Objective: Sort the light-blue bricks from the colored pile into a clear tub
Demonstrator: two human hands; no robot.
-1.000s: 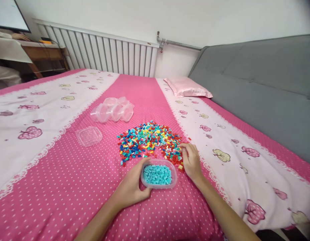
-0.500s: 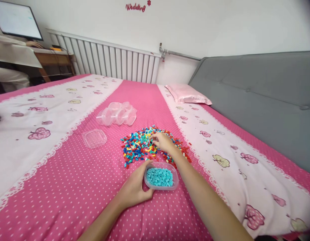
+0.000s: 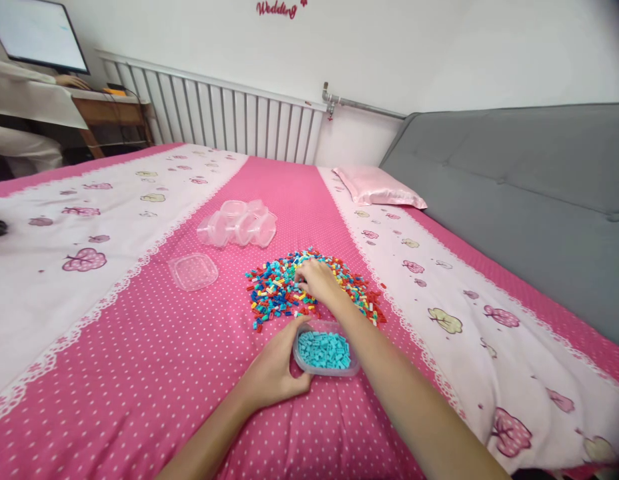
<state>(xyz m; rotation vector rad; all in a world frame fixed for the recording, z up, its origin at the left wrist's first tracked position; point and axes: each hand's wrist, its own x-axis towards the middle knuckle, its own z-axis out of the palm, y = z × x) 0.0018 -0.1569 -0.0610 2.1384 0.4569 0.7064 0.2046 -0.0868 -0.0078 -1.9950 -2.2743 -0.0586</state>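
Note:
A small clear plastic box (image 3: pixel 326 365) filled with turquoise bricks sits on the pink dotted bedspread. My left hand (image 3: pixel 275 369) is wrapped round its left side. Just beyond it lies a heap of small bricks (image 3: pixel 279 290) in red, blue, yellow, white and turquoise. My right hand (image 3: pixel 317 278) reaches over the box and rests on the middle of the heap, fingers curled down into the bricks. What the fingertips pinch is hidden.
A loose clear lid (image 3: pixel 193 271) lies left of the heap. Several empty clear boxes (image 3: pixel 238 225) are stacked on their side further back. A pink pillow (image 3: pixel 378 189) lies by the grey headboard (image 3: pixel 514 193). A person sits at a desk (image 3: pixel 107 110) at far left.
My right hand left the right edge of the heap and reached forward to its middle. My left hand stayed on the box. The view tilted up slightly.

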